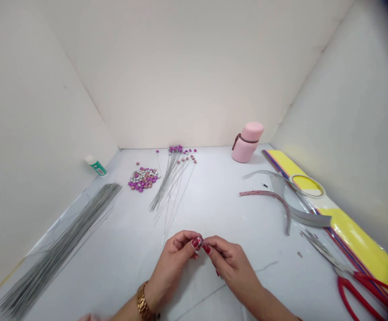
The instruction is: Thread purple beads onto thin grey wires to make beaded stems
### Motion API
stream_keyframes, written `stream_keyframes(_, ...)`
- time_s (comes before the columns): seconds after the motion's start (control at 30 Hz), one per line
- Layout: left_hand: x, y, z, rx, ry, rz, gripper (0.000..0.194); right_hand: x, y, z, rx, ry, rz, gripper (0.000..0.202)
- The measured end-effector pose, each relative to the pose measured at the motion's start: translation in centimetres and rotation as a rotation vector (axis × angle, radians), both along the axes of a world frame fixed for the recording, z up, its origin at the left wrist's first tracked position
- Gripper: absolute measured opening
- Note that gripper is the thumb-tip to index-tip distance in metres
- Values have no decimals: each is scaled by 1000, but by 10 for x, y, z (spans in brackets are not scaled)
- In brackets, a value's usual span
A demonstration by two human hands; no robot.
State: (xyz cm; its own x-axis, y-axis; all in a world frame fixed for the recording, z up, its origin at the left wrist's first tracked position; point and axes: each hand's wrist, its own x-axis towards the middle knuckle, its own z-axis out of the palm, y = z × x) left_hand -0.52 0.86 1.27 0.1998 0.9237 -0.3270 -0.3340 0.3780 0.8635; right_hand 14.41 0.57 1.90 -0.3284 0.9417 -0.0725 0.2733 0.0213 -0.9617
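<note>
Three pale walls (194,80) surround the white table (214,191) I watch through the head camera, with a yellow pack (357,232) along the right, a bundle of grey wires (63,245) on the left and red-handled scissors (344,269) by the pack. Nearest me, the left hand (180,252) pinches, while the right hand (229,256) has its fingertips drawn narrow, on what I cannot tell. Beyond them sits a heap of small stars (143,179); tiniest, the patterned piece (199,240) is between the left thumb and finger, right beside the other fingertips.

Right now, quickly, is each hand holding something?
Left hand: closed, pinching a small, patterned pinkish piece.
Right hand: pinched closed beside it; anything held cannot be told.
</note>
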Motion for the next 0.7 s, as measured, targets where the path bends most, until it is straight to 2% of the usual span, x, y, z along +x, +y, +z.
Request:
stream_keyframes(0.1,2,-1,1,-2,-49,19,11,0,0,1,19,2,-17,22)
stream_keyframes(0.27,2,-1,5,10,-99,19,7,2,-1,0,-60,74,-148,22)
stream_keyframes(0.47,1,-2,7,-53,-217,-26,5,2,-2,-2,-83,116,-134,21)
stream_keyframes(0.7,-1,-4,10,-223,-377,-134,10,4,-3,6,-167,247,-132,19)
